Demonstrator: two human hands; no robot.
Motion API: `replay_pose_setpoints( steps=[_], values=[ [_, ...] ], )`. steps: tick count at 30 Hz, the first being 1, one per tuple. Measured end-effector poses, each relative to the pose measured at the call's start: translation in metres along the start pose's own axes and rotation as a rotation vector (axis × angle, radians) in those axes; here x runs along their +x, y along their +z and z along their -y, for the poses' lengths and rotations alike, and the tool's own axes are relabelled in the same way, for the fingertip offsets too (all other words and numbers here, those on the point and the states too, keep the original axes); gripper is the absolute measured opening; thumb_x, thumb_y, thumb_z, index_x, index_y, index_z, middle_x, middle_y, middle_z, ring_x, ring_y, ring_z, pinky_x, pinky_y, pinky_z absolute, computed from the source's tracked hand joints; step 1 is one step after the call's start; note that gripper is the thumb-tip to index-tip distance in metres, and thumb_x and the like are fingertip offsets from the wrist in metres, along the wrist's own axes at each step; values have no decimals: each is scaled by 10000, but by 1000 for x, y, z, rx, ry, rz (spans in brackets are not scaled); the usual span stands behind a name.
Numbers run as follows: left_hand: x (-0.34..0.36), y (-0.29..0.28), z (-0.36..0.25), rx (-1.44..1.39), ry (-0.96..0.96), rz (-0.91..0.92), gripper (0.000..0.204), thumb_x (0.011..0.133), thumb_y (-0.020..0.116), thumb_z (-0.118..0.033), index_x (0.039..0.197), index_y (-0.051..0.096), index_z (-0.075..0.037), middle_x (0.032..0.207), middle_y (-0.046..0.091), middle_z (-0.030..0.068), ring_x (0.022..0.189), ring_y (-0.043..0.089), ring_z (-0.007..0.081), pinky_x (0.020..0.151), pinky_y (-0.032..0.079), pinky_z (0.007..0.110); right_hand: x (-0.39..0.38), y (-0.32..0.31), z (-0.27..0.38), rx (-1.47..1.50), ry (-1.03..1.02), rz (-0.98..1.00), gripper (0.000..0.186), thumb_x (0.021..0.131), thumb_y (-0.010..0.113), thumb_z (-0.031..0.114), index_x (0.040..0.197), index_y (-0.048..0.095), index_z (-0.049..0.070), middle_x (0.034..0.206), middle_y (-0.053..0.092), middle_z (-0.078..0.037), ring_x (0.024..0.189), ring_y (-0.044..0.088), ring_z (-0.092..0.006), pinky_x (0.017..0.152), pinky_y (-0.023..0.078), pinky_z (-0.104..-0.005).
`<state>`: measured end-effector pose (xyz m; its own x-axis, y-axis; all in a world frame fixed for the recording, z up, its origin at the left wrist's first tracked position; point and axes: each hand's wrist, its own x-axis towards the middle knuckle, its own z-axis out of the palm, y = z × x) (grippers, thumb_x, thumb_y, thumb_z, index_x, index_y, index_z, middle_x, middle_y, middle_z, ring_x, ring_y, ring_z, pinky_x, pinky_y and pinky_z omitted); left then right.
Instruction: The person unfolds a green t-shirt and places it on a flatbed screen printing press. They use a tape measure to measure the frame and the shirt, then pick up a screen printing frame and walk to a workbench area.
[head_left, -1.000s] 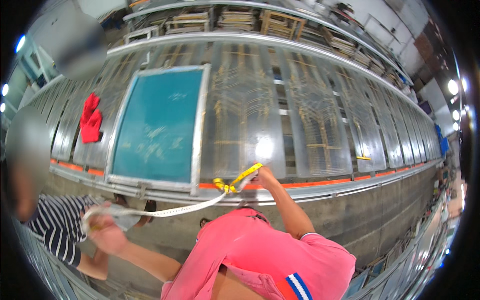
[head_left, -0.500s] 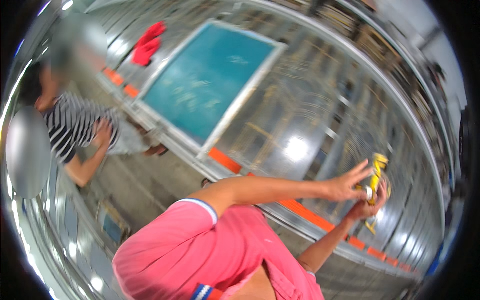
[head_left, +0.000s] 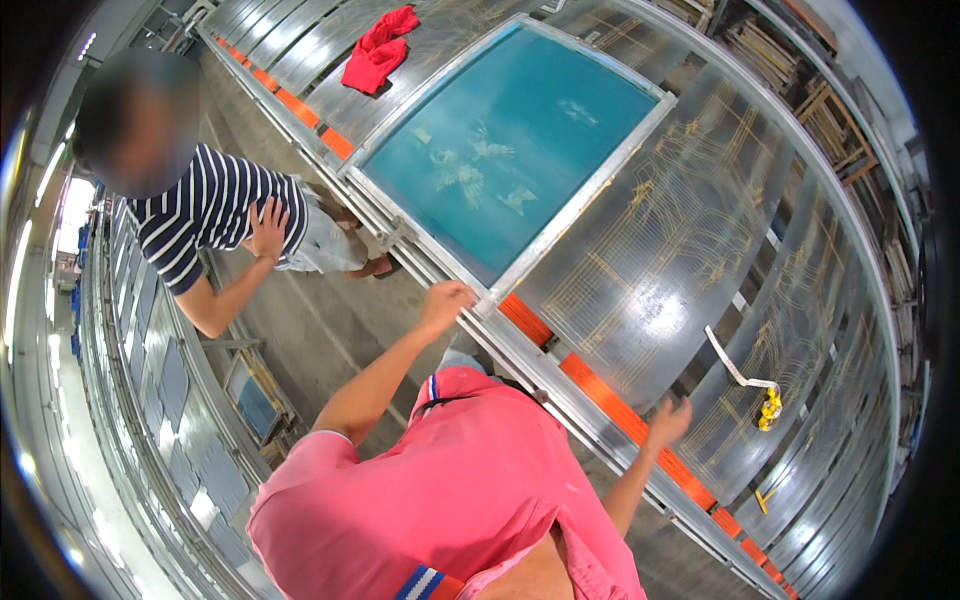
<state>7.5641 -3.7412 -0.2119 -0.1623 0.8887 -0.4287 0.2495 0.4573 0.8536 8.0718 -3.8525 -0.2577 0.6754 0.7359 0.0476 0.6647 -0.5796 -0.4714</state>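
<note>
My left hand (head_left: 445, 308) is at the table's near edge, beside the near corner of a framed teal screen (head_left: 500, 150) with pale leaf-like marks. Its fingers are curled in, and nothing shows in them; whether they touch the frame cannot be made out. Over the orange strip along the edge, my right hand (head_left: 667, 424) is raised with its fingers apart, slightly blurred and holding nothing. Beyond it on the metal tabletop lies a bent white tape-like strip (head_left: 738, 378), its end meeting a bunched yellow piece (head_left: 769, 410). A small yellow T-shaped piece (head_left: 763, 500) lies nearer the edge.
A red cloth (head_left: 378, 50) lies on the table left of the screen. A person in a striped shirt (head_left: 230, 205) stands in the aisle at left. Metal rails (head_left: 400, 235) run along the table's near side. Wooden frames (head_left: 830, 125) are stacked beyond the far edge.
Both hands have come off the yellow thing they held, which now lies on the table with the white strip. My left hand has moved left to the screen's corner; my right has drawn back.
</note>
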Motion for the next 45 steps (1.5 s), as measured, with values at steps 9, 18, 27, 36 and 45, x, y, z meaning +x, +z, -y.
replay_pose_setpoints(
  steps=[9,18,27,36,45],
  values=[
    [75,-89,-15,896,680,-101,447,871,615,-344,1148,609,6,1340,494,164,1328,363,346,1056,226,630,-85,117,299,267,-383,490,465,851,657,204,1222,503,-31,1114,547,-217,1050,520,-405,904,426,-456],
    [126,-181,-14,968,543,-32,413,872,606,-342,1159,616,-46,1345,525,68,1254,435,315,1004,269,656,-118,178,354,121,-142,199,500,785,741,268,1069,487,-56,1020,501,-248,943,519,-434,825,433,-479],
    [221,-245,18,679,507,-268,354,810,672,-246,1092,646,-34,1208,602,153,1169,498,322,1016,359,466,-146,178,378,56,18,138,511,715,792,260,967,460,-36,961,493,-232,914,483,-412,831,403,-485],
    [317,-334,-4,905,3,-521,745,856,473,-662,1228,579,-25,1198,597,215,1152,512,419,972,220,718,-146,176,371,248,319,282,445,708,694,233,967,486,-63,848,606,-270,852,594,-429,769,461,-480],
    [324,-328,-31,759,-94,-333,858,850,340,-761,1101,666,-8,1051,656,198,1021,582,369,973,313,568,-137,141,373,451,388,128,353,659,665,208,902,618,-44,799,651,-234,790,636,-344,733,480,-403]
  ],
)
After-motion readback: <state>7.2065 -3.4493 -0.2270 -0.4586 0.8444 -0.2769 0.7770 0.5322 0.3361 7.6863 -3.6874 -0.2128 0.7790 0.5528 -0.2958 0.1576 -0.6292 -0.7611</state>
